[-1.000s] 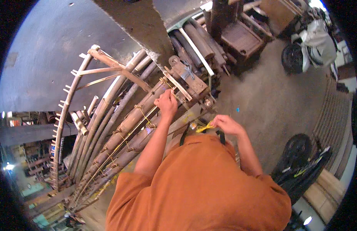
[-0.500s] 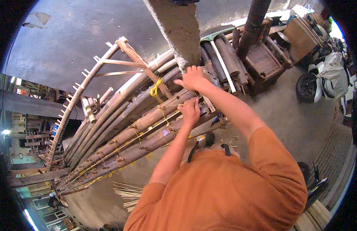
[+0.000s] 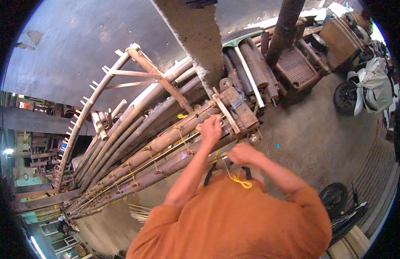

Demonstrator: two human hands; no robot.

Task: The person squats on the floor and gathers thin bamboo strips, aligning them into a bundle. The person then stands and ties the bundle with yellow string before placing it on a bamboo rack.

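My left hand (image 3: 211, 129) is closed in a pinch on thin yellow string, over the upper of two long brown bamboo poles (image 3: 163, 140). Yellow ties (image 3: 181, 134) span the gap between these poles at intervals, beside short pegs. Near my chest, my right hand (image 3: 245, 154) is closed, slightly blurred, with string at its fingers. A looped bundle of yellow string (image 3: 241, 183) hangs below it, against my orange shirt. The poles end at a worn wooden block (image 3: 241, 110) with a pale crossbar (image 3: 226, 114), just beyond my left hand.
A concrete post (image 3: 195, 39) rises behind the block. A curved pegged bamboo frame (image 3: 85, 108) stands at left, beside stacked poles (image 3: 144, 105). Further right are a long-handled green-headed tool (image 3: 248, 75), a wooden chair (image 3: 296, 69) and a covered motorcycle (image 3: 366, 84).
My right hand has come down from beside the post to near my chest, uncovering the wooden block. The yellow bundle now hangs in front of my shirt. My left hand has hardly moved.
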